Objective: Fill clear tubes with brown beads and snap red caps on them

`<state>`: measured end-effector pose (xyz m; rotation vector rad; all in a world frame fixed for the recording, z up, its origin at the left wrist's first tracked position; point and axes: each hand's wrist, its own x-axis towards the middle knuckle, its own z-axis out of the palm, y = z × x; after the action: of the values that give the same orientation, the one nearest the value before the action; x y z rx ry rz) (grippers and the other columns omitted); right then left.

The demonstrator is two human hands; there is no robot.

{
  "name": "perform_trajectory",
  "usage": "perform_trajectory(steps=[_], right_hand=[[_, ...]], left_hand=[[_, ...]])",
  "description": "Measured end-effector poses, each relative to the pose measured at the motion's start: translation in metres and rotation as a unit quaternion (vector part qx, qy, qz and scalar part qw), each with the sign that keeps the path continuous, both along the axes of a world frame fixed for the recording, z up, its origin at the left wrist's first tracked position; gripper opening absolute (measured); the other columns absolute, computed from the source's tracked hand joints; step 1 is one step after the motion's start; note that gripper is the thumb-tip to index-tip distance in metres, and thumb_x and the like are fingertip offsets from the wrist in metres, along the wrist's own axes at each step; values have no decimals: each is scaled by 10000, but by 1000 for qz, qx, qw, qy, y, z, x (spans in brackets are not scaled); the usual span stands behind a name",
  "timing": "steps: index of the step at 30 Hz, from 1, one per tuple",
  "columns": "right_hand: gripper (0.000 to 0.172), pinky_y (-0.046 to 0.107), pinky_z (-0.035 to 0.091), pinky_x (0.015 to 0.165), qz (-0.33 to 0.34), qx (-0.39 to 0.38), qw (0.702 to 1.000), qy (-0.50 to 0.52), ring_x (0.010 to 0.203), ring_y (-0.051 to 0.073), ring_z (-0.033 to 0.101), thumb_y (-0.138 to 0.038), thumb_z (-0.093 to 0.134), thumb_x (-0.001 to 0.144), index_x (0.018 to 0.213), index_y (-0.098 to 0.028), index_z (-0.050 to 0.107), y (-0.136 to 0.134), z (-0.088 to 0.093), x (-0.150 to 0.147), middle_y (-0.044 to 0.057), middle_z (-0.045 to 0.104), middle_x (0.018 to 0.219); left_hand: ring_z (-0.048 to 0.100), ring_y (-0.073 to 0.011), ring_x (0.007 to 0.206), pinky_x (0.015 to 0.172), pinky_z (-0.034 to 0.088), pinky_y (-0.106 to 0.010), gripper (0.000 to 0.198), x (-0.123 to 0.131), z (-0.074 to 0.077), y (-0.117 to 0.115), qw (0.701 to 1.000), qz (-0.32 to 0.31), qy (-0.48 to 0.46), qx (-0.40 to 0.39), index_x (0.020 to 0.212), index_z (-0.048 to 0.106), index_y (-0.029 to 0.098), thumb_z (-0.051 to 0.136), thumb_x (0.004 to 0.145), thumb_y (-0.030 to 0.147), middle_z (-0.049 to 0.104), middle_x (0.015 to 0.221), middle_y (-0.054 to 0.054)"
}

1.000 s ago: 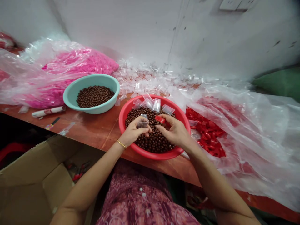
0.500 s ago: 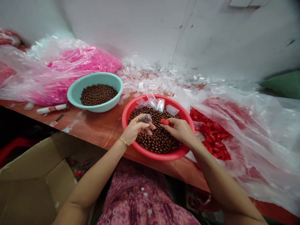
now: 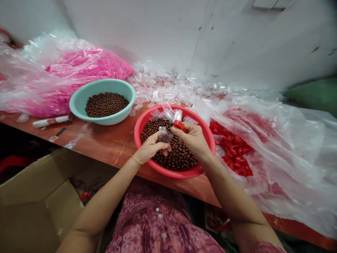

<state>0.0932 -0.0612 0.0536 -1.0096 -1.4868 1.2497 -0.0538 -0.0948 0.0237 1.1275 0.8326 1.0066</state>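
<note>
A red basin [image 3: 202, 131] at the table's front edge holds many small brown balls [image 3: 176, 156] and a few clear little bags at its far side. Over the balls, my left hand [image 3: 151, 147] is closed on a small clear bag [image 3: 164, 136] with some brown balls inside. My right hand [image 3: 193, 138] is closed beside it, pinching a small red cap [image 3: 179, 124] between thumb and fingers. The two hands nearly touch above the basin's middle.
A teal bowl [image 3: 81, 100] of brown balls stands at the left. Behind it lies a plastic sack of pink parts [image 3: 79, 75]. Loose clear bags [image 3: 163, 89] litter the back; red parts [image 3: 234, 151] lie in clear plastic at right. An open cardboard box [image 3: 34, 200] sits below left.
My right hand has lifted the red cap up and toward the far side of the basin. My left hand keeps the small bag in nearly the same spot.
</note>
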Motion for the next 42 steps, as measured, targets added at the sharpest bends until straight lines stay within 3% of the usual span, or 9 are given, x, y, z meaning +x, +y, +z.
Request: perform_trajectory(steps=[6, 11, 14, 18, 27, 31, 35, 38, 42], right_hand=[[339, 217, 360, 516, -4, -7, 996, -85, 529, 80, 417, -478, 699, 643, 642, -159, 585, 1, -17, 25, -38, 484, 566], [429, 229, 417, 498, 25, 13, 994, -104, 532, 106, 490, -517, 431, 854, 1062, -191, 617, -9, -20, 30, -14, 561, 640], [406, 284, 509, 711, 58, 81, 988, -121, 779, 154, 619, -438, 408, 887, 1166, -210, 594, -16, -20, 18, 24, 665, 846], [394, 347, 427, 983, 66, 176, 966, -178, 1101, 187, 575, -351, 379, 908, 1222, -213, 573, -19, -26, 11, 42, 630, 1181], [437, 297, 498, 845, 107, 276, 919, -260, 937, 179, 655, -309, 349, 918, 1298, -163, 506, -23, -27, 17, 93, 668, 1113], [415, 266, 498, 679, 101, 255, 920, -281, 735, 171, 666, -388, 356, 910, 1114, -187, 656, -17, -13, 21, 57, 716, 848], [555, 254, 448, 561, -13, 200, 964, -176, 565, 135, 572, -552, 304, 891, 908, -180, 715, -7, -8, 9, 25, 615, 627], [687, 269, 470, 597, -9, 99, 992, -73, 623, 129, 568, -617, 145, 884, 1070, -190, 649, 0, -12, -9, 46, 629, 815], [751, 362, 415, 956, 130, 41, 988, -68, 1066, 180, 559, -603, -6, 876, 1349, -200, 417, 5, -16, -22, 81, 586, 1173]], left_hand=[[510, -76, 481, 516, 423, -207, 243, 0, -1, -1, 1000, 8, -18, 3, 871, 478, 151, 586, 676, 248, 576, 578, 38], [487, -61, 475, 483, 412, -187, 299, 1, -5, -1, 998, -13, 55, 33, 894, 494, 145, 641, 682, 295, 531, 582, 53], [470, -56, 465, 466, 395, -180, 346, 2, -8, -2, 994, 10, 91, 53, 969, 505, 139, 641, 689, 290, 508, 589, 61], [455, -61, 503, 493, 382, -182, 249, 4, -12, -3, 981, 62, 155, 102, 901, 537, 131, 607, 689, 243, 496, 593, 57], [411, -59, 536, 506, 345, -179, 159, 3, -11, -4, 973, 80, 187, 112, 714, 524, 134, 604, 639, 249, 476, 605, 51], [433, -66, 481, 474, 355, -184, 188, 3, -9, -5, 977, 49, 183, 101, 770, 530, 141, 615, 652, 261, 482, 560, 58], [449, -81, 438, 445, 350, -195, 206, 4, -7, -5, 979, -2, 188, 80, 745, 500, 159, 613, 671, 315, 479, 522, 57], [406, -74, 480, 463, 316, -192, 194, 5, -6, -6, 955, -4, 265, 129, 632, 483, 161, 614, 656, 303, 446, 534, 50], [356, -73, 475, 454, 271, -199, 140, 4, -5, -6, 921, -19, 349, 173, 571, 463, 167, 572, 635, 227, 422, 504, 54]])
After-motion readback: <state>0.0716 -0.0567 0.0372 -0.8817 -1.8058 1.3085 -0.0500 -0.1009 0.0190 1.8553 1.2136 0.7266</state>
